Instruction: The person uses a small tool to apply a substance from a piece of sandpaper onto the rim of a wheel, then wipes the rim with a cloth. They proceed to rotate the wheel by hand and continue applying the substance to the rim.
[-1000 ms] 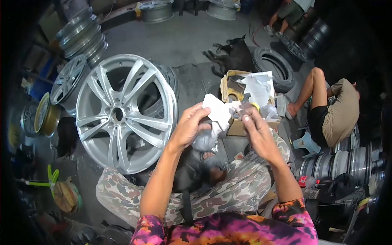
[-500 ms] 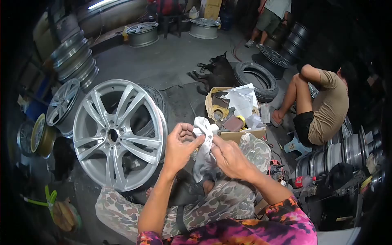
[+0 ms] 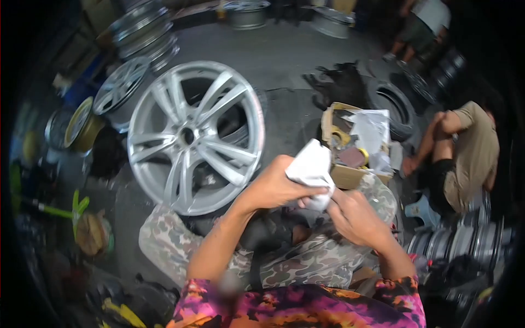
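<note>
A crumpled white cloth (image 3: 310, 164) is held up over my lap. Its upper part sticks out above my left hand (image 3: 276, 187), whose fingers are closed around it. My right hand (image 3: 356, 217) pinches the lower right side of the same cloth, with its fingertips partly hidden. To the left of my hands, a silver alloy wheel rim (image 3: 205, 133) with paired spokes stands tilted, apart from both hands. Just beyond my right hand is an open cardboard box (image 3: 350, 179) holding yellow tape rolls (image 3: 340, 138), a brown-red pad (image 3: 351, 157) and white paper (image 3: 372, 131).
A black dog (image 3: 344, 85) lies on the floor ahead, near a tyre (image 3: 402, 106). One person (image 3: 470, 153) sits low at the right beside a row of rims (image 3: 459, 243); another (image 3: 426, 27) stands farther back. More rims (image 3: 145, 30) are stacked at the left.
My view has tilted down and turned left, so the surroundings sit farther right. The cloth, hanging down before, is now bunched with its upper part sticking up from my left hand.
</note>
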### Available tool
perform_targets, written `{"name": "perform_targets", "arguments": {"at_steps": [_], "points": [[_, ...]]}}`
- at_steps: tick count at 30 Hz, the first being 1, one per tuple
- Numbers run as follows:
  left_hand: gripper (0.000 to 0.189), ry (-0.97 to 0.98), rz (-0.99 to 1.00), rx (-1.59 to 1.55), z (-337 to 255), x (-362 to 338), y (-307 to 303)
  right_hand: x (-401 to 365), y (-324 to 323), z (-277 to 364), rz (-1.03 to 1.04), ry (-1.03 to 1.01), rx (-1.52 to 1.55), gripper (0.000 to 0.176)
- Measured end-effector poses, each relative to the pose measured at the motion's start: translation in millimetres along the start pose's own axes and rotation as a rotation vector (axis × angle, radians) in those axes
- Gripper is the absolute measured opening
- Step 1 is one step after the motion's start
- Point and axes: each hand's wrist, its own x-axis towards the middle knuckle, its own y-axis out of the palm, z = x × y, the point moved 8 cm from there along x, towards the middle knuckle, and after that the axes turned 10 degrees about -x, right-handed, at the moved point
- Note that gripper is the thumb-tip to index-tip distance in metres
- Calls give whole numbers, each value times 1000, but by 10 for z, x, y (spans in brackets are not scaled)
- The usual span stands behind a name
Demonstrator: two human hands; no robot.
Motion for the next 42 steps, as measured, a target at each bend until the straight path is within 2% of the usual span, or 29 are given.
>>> {"name": "perform_targets", "arguments": {"at_steps": [2,3,4,6,7,9,10,12,16,18,20,23,27,30,32,33,36,39,40,41,42], "points": [[19,78,174,202,-323,-212,180,-94,4,129,183,-40,-1,17],[13,288,254,430,-436,-317,274,-152,16,192,286,-28,-8,17],[15,430,267,507,-476,-471,384,-186,37,202,306,-63,1,17],[16,464,309,577,-290,-781,497,-291,126,353,415,-319,69,15],[16,454,289,589,-302,-887,543,-290,156,380,421,-343,76,15],[17,73,372,761,-93,-1015,662,-337,214,499,514,-479,163,15],[17,64,356,761,-101,-1087,666,-328,188,561,523,-493,167,15],[13,86,353,658,-131,-1241,690,-365,231,674,677,-461,163,16],[13,112,318,479,-177,-1429,680,-387,254,852,634,-637,148,17],[13,90,354,510,-167,-1484,656,-384,279,831,591,-680,176,20],[21,35,415,574,-146,-1535,664,-410,287,822,608,-714,208,23],[24,147,381,488,-217,-1582,644,-415,301,880,623,-734,224,26],[25,64,489,546,-114,-1651,644,-414,276,914,636,-722,197,27],[23,48,459,471,-166,-1654,613,-425,262,937,647,-737,208,27],[23,69,426,354,-187,-1661,602,-468,341,900,790,-680,105,25],[23,70,426,355,-203,-1663,607,-477,349,895,789,-680,104,25],[19,183,398,357,-352,-1664,607,-487,335,890,750,-679,175,26],[16,-38,389,321,-212,-1678,588,-547,364,879,774,-668,154,27],[16,-32,415,327,-272,-1691,628,-540,340,906,706,-682,265,21],[18,-186,373,298,-249,-1686,596,-534,301,919,626,-687,371,17],[19,-334,350,277,-185,-1686,549,-520,300,889,586,-643,353,17]]}}
